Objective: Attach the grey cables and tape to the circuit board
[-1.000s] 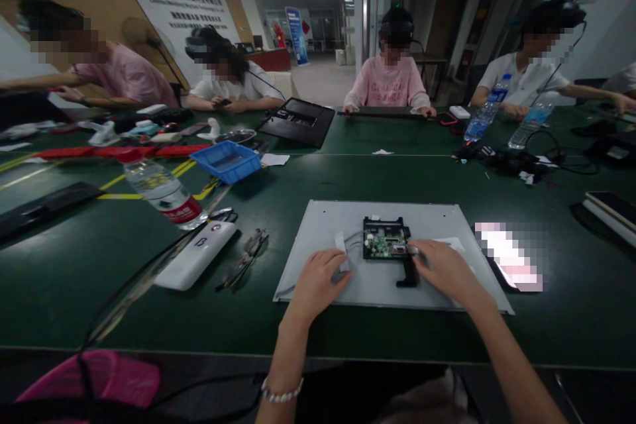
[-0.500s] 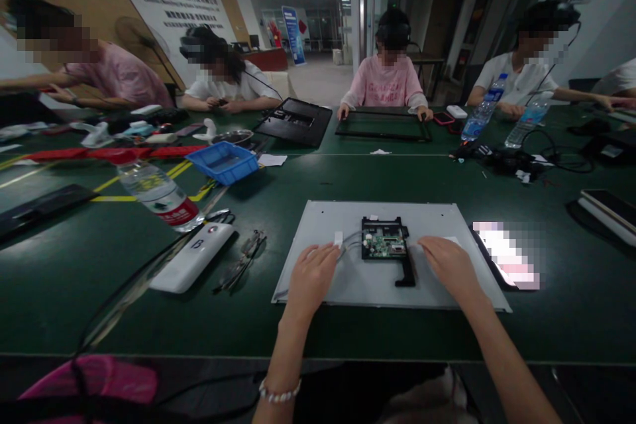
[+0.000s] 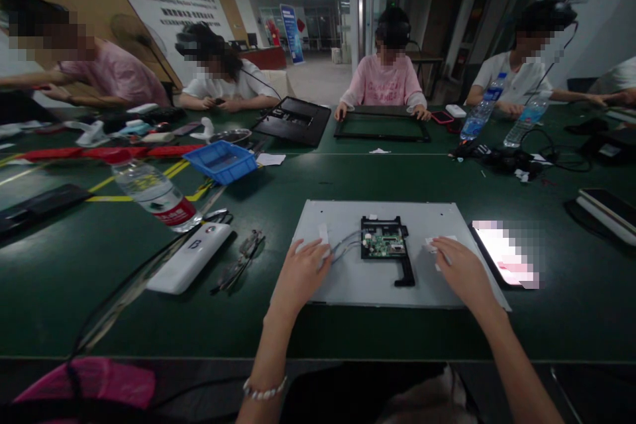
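A light grey panel [image 3: 348, 288] lies flat on the green table. At its middle sits a green circuit board [image 3: 385, 244] in a black bracket [image 3: 407, 271], with thin grey cables [image 3: 345, 244] running left from it. My left hand [image 3: 305, 271] rests over the panel's left part, fingers spread, close to the cable ends and a white label [image 3: 323, 234]. On the right part, my right hand [image 3: 460, 271] has its fingers apart over white labels [image 3: 431, 245]. Neither hand shows anything held.
A phone [image 3: 504, 255] lies right of the panel. To the left are eyeglasses [image 3: 241, 262], a white power bank [image 3: 191, 258], a water bottle [image 3: 156, 192] and a blue tray [image 3: 222, 162]. Several people sit across; one person's hands hold a black frame [image 3: 382, 137].
Both hands have shifted outward, away from the circuit board. The left fingers have spread, and the labels near the right hand now show more.
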Tool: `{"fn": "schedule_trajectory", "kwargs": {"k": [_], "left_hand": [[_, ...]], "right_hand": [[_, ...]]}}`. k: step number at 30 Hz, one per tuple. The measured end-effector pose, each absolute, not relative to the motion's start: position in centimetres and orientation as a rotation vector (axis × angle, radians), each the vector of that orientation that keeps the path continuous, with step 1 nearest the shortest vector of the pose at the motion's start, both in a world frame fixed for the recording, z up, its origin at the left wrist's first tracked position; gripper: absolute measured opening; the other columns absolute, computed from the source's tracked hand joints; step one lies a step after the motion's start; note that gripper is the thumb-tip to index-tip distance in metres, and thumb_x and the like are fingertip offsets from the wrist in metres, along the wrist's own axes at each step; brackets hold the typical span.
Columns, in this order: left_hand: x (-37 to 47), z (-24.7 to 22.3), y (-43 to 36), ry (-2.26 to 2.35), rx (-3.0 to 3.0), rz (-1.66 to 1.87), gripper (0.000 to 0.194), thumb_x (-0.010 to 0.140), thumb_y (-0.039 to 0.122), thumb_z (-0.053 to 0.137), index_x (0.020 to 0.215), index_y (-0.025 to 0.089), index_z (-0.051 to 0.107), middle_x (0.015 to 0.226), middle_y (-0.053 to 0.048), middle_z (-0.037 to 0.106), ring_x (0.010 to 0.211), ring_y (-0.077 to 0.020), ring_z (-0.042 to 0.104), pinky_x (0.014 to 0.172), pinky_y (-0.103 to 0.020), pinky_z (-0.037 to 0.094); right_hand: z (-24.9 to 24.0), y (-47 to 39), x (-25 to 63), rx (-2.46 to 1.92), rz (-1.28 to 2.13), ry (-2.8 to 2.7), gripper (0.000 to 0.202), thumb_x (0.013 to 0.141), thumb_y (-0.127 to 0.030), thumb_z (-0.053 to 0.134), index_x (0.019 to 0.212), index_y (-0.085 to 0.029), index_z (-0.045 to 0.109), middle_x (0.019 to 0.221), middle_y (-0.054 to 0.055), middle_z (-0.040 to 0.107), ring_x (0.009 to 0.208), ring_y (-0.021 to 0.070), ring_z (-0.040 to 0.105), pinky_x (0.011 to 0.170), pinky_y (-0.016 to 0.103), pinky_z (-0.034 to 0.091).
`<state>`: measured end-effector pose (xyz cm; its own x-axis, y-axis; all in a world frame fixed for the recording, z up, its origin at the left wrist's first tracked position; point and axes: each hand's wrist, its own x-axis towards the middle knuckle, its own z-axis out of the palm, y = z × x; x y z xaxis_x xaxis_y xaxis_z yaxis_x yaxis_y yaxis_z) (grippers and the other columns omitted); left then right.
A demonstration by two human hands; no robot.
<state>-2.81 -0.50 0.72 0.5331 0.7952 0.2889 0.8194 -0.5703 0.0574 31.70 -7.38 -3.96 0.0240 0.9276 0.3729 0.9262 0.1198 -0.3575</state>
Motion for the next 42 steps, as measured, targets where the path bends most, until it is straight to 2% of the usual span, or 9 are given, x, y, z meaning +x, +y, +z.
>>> {"fn": "schedule_trajectory", "kwargs": {"k": [5, 9, 12, 15, 23, 26, 33, 42], "left_hand": [[0.3, 2.8, 0.3, -1.474, -2.723, -0.518, 0.042, 0.093, 0.034, 0.040, 0.131, 0.018, 0.040, 0.128, -0.011, 0.054, 0.119, -0.0246, 0.049, 0.104, -0.046, 0.032], [3.8, 3.1, 2.7, -1.420, -2.978, -0.537, 0.076, 0.085, 0.045, 0.051, 0.144, 0.017, 0.012, 0.144, -0.014, 0.032, 0.131, -0.0276, 0.034, 0.104, -0.043, 0.033], [5.4, 1.9, 5.1, -1.355, -3.187, -0.471, 0.096, 0.075, 0.049, 0.062, 0.144, 0.012, 0.006, 0.149, -0.018, 0.018, 0.136, -0.0302, 0.022, 0.108, -0.042, 0.029], [5.7, 0.2, 6.7, -1.378, -3.303, -0.438, 0.106, 0.067, 0.050, 0.068, 0.144, 0.010, 0.006, 0.150, -0.021, 0.012, 0.137, -0.0337, 0.016, 0.109, -0.045, 0.025], [4.1, -1.9, 7.1, -1.235, -3.470, -0.568, 0.111, 0.063, 0.056, 0.069, 0.144, 0.014, 0.005, 0.149, -0.018, 0.015, 0.136, -0.0340, 0.019, 0.111, -0.048, 0.023], [3.9, -2.2, 7.2, -1.216, -3.479, -0.530, 0.115, 0.061, 0.056, 0.070, 0.145, 0.013, 0.004, 0.149, -0.019, 0.015, 0.136, -0.0350, 0.018, 0.111, -0.049, 0.022], [4.0, -2.1, 7.1, -1.266, -3.472, -0.470, 0.114, 0.059, 0.056, 0.070, 0.144, 0.015, 0.006, 0.148, -0.020, 0.020, 0.135, -0.0381, 0.021, 0.109, -0.054, 0.023], [3.9, -2.1, 7.1, -1.269, -3.455, -0.430, 0.112, 0.061, 0.057, 0.069, 0.144, 0.013, 0.009, 0.148, -0.021, 0.018, 0.135, -0.0382, 0.019, 0.110, -0.053, 0.022]], "right_hand": [[-1.8, -5.5, 30.8, -1.709, 0.093, -1.898, 0.032, 0.086, -0.023, 0.041, 0.107, -0.017, 0.063, 0.111, 0.007, 0.065, 0.105, 0.0205, 0.058, 0.096, 0.038, 0.043], [0.1, -1.4, 28.7, -1.611, 0.176, -2.003, 0.032, 0.086, -0.023, 0.042, 0.111, -0.019, 0.062, 0.112, 0.006, 0.065, 0.104, 0.0200, 0.058, 0.094, 0.036, 0.043], [0.6, 1.9, 27.0, -1.594, 0.213, -2.091, 0.031, 0.086, -0.025, 0.047, 0.113, -0.018, 0.061, 0.114, 0.008, 0.064, 0.106, 0.0206, 0.057, 0.094, 0.034, 0.042], [0.4, 4.3, 25.5, -1.577, 0.245, -2.182, 0.030, 0.086, -0.028, 0.051, 0.112, -0.019, 0.062, 0.115, 0.007, 0.064, 0.107, 0.0205, 0.056, 0.093, 0.031, 0.041], [-1.0, 5.8, 23.7, -1.621, 0.206, -2.331, 0.022, 0.089, -0.023, 0.046, 0.094, -0.021, 0.068, 0.096, 0.006, 0.068, 0.094, 0.0185, 0.059, 0.080, 0.027, 0.042], [-1.2, 5.8, 23.8, -1.625, 0.196, -2.324, 0.023, 0.089, -0.023, 0.046, 0.094, -0.021, 0.068, 0.095, 0.005, 0.068, 0.092, 0.0184, 0.059, 0.078, 0.026, 0.042], [-0.8, 5.9, 25.3, -1.672, 0.022, -2.134, 0.023, 0.090, -0.020, 0.045, 0.100, -0.018, 0.065, 0.106, 0.007, 0.065, 0.101, 0.0194, 0.055, 0.088, 0.029, 0.038], [-2.0, 6.4, 25.8, -1.760, 0.141, -2.132, 0.024, 0.089, -0.021, 0.046, 0.099, -0.018, 0.066, 0.105, 0.009, 0.066, 0.102, 0.0187, 0.057, 0.089, 0.028, 0.039]]}}
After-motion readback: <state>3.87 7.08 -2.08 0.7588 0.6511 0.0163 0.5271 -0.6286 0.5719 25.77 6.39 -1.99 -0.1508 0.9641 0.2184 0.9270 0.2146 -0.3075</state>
